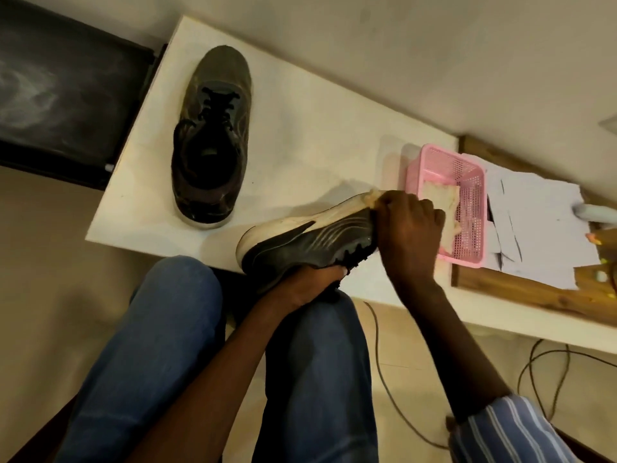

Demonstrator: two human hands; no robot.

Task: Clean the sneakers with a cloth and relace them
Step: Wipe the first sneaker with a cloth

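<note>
A dark sneaker (307, 237) with a white sole lies on its side over the table's near edge. My left hand (312, 284) reaches into its opening from below and holds it. My right hand (409, 230) covers the toe end and grips a pale cloth (372, 196), pressed against the sole there. Only a small corner of the cloth shows past the fingers. The second dark sneaker (212, 135) stands upright on the white table (317, 145), laced with black laces, toe pointing away from me.
A pink plastic basket (449, 165) holding a pale cloth sits just right of my right hand. White papers (534, 222) lie on a wooden board beyond it. Cables trail on the floor at the right. My knees in blue jeans are under the table edge.
</note>
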